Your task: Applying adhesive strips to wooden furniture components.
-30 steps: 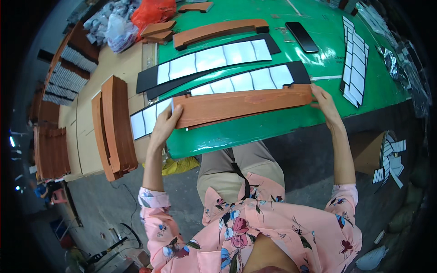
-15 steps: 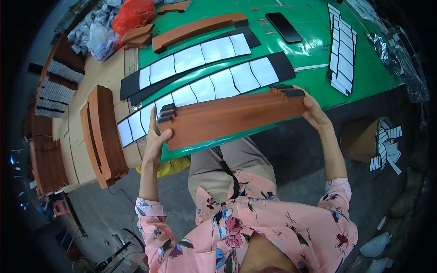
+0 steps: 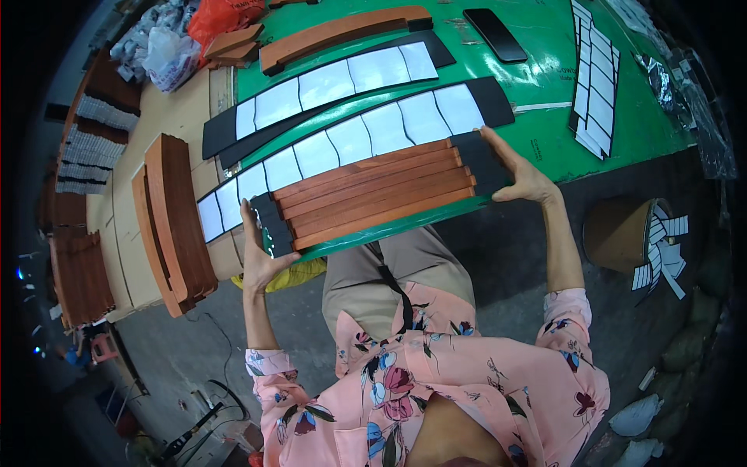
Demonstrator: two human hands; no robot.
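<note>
A bundle of several reddish-brown wooden slats (image 3: 377,187) with black ends spans the space between my hands, above the near edge of the green table. My left hand (image 3: 261,265) grips its left black end, thumb below and fingers at the far side. At the right black end, my right hand (image 3: 527,179) presses from the side, thumb toward me. The slats' narrow edges face up, stacked side by side. Just beyond lies a black strip with white panels (image 3: 350,145). Farther back is a similar strip (image 3: 331,87), with dark material partly showing beneath it.
A curved brown wooden piece (image 3: 342,39) and a black phone (image 3: 496,35) lie at the back of the green table (image 3: 537,86). White-panelled strips (image 3: 595,86) rest at right. More brown pieces (image 3: 185,226) stand at left. A bin (image 3: 615,233) with white scraps is at lower right.
The bundle has tilted so its slat edges now face up instead of one broad brown face. Both hands have shifted their hold on its ends; my right hand sits slightly lower.
</note>
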